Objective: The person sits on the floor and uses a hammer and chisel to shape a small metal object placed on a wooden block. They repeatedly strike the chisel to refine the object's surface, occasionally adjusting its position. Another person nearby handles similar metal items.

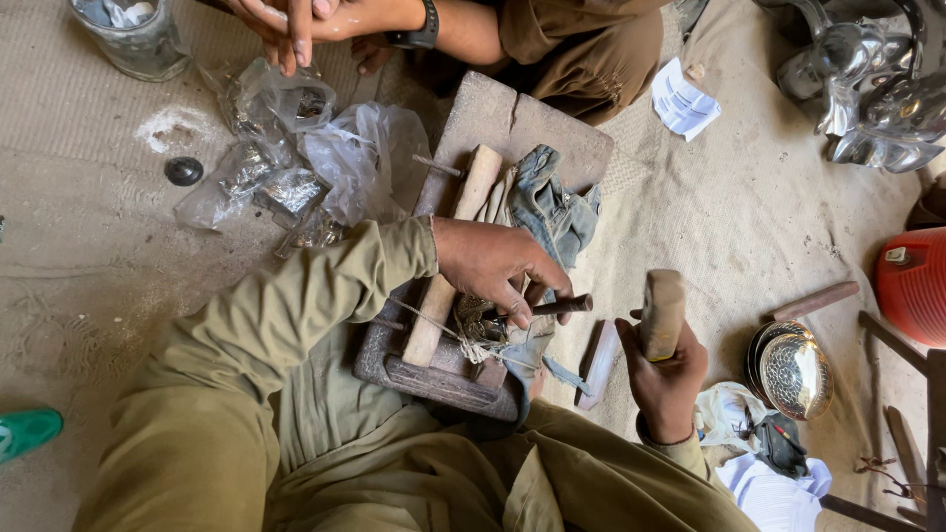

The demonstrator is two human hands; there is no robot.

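Left hand [493,264]: fingers pinched shut on a short dark metal punch rod [557,306], tip down on a small patterned metal piece [480,320] lashed with string to a worn wooden block jig [434,369] in the lap. Right hand [662,379]: fist closed round a pale wooden mallet handle [661,313], raised just beside the punch. Risk, as I judge: a glancing strike could hit the left fingertips, since they sit close to the punch head; the string may let the piece shift. A bluish grey rag [552,202] crowds the block. Around: crumpled clear plastic bags [286,163], an embossed shiny metal bowl [793,372], a red plastic container [912,284], another person's hands [296,20] opposite.
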